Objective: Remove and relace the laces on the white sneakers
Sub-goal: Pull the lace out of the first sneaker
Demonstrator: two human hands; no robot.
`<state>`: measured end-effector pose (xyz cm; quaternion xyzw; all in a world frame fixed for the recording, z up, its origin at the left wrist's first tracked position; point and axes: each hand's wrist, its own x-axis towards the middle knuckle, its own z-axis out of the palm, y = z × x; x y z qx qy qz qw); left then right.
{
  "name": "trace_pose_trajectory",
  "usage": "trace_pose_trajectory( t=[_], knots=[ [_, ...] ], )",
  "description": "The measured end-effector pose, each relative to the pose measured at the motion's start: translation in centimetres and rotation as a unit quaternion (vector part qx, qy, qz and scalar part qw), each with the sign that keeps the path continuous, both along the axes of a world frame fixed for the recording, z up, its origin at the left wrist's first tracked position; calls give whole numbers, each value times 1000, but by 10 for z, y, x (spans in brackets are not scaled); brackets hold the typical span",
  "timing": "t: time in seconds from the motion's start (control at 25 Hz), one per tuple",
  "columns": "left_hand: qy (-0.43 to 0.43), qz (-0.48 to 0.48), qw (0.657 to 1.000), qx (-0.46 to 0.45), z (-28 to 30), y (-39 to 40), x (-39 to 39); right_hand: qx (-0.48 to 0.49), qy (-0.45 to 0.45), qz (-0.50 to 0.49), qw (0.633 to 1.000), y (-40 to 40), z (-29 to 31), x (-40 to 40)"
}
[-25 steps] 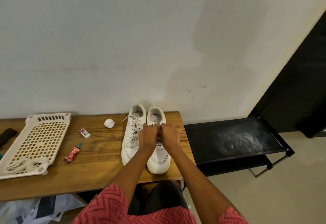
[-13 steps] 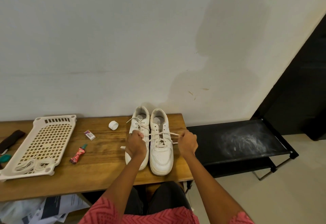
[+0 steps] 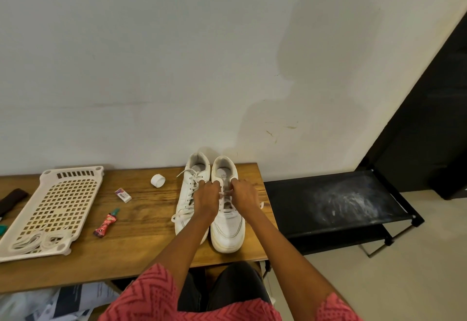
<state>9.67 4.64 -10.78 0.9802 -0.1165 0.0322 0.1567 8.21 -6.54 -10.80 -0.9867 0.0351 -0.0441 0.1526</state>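
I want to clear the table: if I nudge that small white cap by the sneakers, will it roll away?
The white cap looks round and short, resting on a flat end, so it would probably slide, not roll. It seems small and likely light; tipped on its side, it may roll along the table.

Both arms are reaching forward toward twelve o'clock, bare from the elbows down, with patterned pink sleeves showing at the lower edge of the view. The left hand (image 3: 207, 197) is sitting just at eleven o'clock of the right hand (image 3: 244, 195), the two nearly touching, backs turned up toward the camera. The fingers of each hand are curling downward and inward toward the narrow gap between them, pinching at something there; the fingertips themselves are hidden behind the knuckles. The forearms are converging as they extend away from the body.
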Motion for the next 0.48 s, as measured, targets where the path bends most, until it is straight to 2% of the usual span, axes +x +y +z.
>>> trace_pose_trajectory(
  t=[0.2,0.32,0.48],
  knots=[
    [70,61,988,-121,8,2,7,12,17,-37,999,-3,-3,7],
    [96,63,984,-137,7,4,4,46,31,-84,995,-8,-4,9],
    [90,69,984,-134,5,6,4,60,46,-172,982,-36,-10,-2]
  ],
)
